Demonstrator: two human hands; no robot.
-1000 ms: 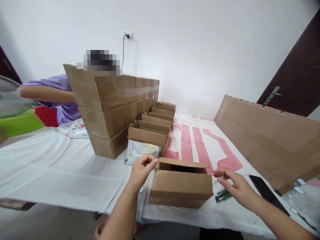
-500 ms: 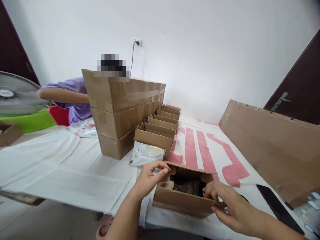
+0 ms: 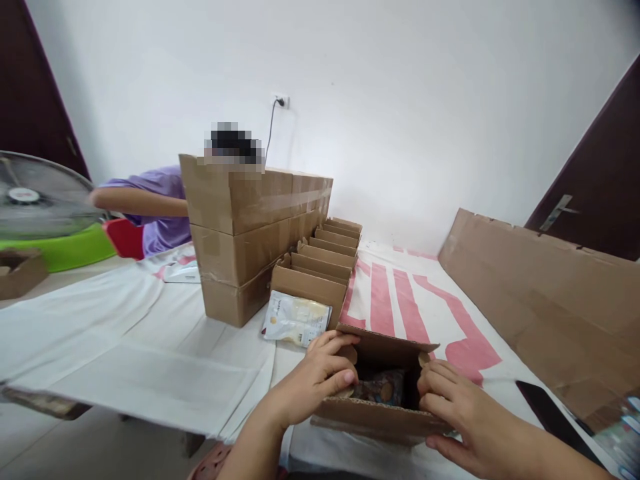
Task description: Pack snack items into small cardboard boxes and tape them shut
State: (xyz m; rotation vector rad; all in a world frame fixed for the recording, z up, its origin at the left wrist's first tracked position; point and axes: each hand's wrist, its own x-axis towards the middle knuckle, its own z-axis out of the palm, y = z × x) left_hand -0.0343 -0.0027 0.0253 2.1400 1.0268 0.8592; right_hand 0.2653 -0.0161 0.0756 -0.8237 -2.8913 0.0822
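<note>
No lettering can be read: the print (image 3: 281,313) on a pale packet (image 3: 297,319), set in from the near edge of the worktop (image 3: 190,360), is too small, as is a red mark (image 3: 25,194) on the fan hub (image 3: 19,197) beyond the left edge.

Co-worker's arm (image 3: 145,201) ran out of sight behind the box stack (image 3: 263,200), so couldn't see any hand there; head was blurred. L hand (image 3: 330,373) & R hand (image 3: 447,403) covered both ends of the open box (image 3: 373,425), grip unclear. Dark packet (image 3: 386,390) inside: partly shadowed, contents n/k. White pouch's (image 3: 296,319) print: too sm. to read. R forearm hid part of the phone (image 3: 549,413). Fan (image 3: 30,213) got cut off, far L.
</note>
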